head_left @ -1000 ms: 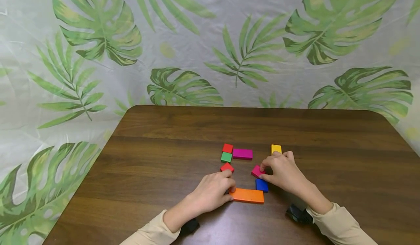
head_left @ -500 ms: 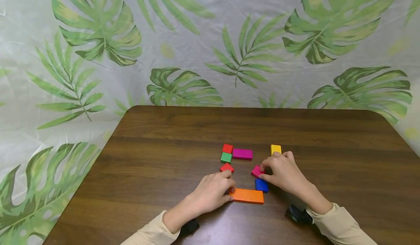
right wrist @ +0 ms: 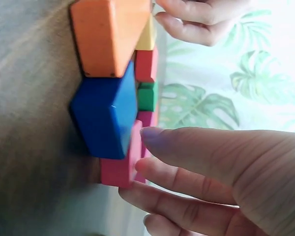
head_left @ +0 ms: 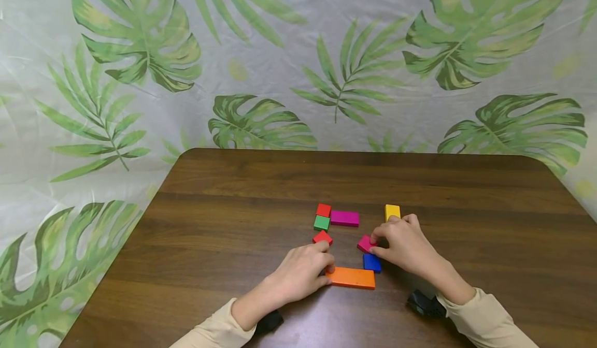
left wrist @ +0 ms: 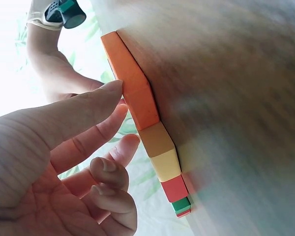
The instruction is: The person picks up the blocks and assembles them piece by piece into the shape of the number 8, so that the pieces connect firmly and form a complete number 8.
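My left hand (head_left: 302, 269) is at the left end of the long orange block (head_left: 353, 278), gripping it between thumb and forefinger. In the left wrist view the thumb lies along the block's top edge, and the other fingers curl beside a pale yellow block (left wrist: 166, 165), which the hand hides in the head view. My right hand (head_left: 403, 242) pinches the pink block (head_left: 365, 243), which sits turned at an angle on the table. A blue block (head_left: 371, 262) lies between the pink and orange ones, close against both.
A tilted red block (head_left: 323, 238) lies just beyond the left hand. Farther back are a green block (head_left: 322, 222), another red block (head_left: 324, 210) and a magenta block (head_left: 344, 218). A yellow block (head_left: 392, 212) stands beyond the right hand. All rest on the brown wooden table (head_left: 224, 234).
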Action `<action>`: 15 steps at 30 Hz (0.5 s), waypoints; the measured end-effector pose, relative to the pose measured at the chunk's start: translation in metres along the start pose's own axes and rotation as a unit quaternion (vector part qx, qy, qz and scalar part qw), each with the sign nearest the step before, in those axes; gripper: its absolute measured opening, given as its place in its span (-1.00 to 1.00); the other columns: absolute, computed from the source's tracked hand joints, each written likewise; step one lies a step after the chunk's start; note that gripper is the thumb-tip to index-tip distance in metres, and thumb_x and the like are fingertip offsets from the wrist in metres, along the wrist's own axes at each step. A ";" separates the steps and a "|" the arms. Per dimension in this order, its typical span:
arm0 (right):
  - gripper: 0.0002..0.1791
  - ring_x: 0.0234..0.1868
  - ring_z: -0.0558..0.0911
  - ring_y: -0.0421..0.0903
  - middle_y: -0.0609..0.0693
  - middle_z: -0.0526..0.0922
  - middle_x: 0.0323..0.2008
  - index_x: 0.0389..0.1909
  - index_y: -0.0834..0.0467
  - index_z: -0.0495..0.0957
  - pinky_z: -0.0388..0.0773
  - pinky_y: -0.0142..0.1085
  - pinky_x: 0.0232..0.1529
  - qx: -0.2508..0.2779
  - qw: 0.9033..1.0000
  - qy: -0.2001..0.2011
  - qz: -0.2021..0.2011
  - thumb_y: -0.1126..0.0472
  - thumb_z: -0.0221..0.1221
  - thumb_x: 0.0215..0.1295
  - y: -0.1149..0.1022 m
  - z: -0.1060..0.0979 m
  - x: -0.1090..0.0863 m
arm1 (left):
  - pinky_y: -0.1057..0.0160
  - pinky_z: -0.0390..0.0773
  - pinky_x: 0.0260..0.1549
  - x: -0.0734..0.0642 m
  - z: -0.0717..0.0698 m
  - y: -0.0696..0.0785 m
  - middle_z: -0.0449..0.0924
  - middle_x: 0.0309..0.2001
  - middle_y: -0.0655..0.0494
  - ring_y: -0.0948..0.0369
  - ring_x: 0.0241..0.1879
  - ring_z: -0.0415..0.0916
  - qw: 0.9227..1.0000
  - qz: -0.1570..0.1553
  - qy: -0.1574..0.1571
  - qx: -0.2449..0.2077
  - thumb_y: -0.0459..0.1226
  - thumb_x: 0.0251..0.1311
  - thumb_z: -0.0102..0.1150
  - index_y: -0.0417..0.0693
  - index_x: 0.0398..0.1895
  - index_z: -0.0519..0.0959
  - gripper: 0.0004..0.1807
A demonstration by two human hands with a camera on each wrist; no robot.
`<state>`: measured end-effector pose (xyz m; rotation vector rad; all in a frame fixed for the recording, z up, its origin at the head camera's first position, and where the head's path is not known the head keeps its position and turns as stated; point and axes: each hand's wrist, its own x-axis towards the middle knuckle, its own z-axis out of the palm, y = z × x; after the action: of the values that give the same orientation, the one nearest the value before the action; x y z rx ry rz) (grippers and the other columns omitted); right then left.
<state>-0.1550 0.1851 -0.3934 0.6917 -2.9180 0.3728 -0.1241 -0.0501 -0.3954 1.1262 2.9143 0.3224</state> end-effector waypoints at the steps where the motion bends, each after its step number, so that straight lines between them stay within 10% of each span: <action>1: -0.85 -0.36 0.43 -0.22 -0.23 0.63 -0.56 -0.58 -0.05 0.61 0.13 -0.11 -0.19 0.001 1.000 0.002 -0.001 0.08 0.42 -0.10 0.000 -0.001 0.001 | 0.49 0.31 -0.57 0.000 0.000 0.000 0.41 -0.43 0.28 0.41 -0.54 0.32 1.000 0.001 0.001 0.001 -0.13 -0.05 0.40 0.13 -0.48 0.61 -0.86; 15: -0.90 -0.33 0.43 -0.16 -0.15 0.69 -0.43 -0.45 0.00 0.64 0.15 -0.19 -0.25 0.050 0.998 0.034 0.001 0.17 0.37 -0.01 0.010 0.003 0.025 | 0.48 0.36 -0.52 0.000 0.001 0.000 0.41 -0.42 0.29 0.40 -0.52 0.37 1.000 0.005 -0.001 0.012 -0.11 -0.04 0.39 0.14 -0.48 0.60 -0.86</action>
<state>-0.1814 0.1822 -0.3936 0.6740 -2.8519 0.5359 -0.1242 -0.0504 -0.3962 1.1431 2.9203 0.2880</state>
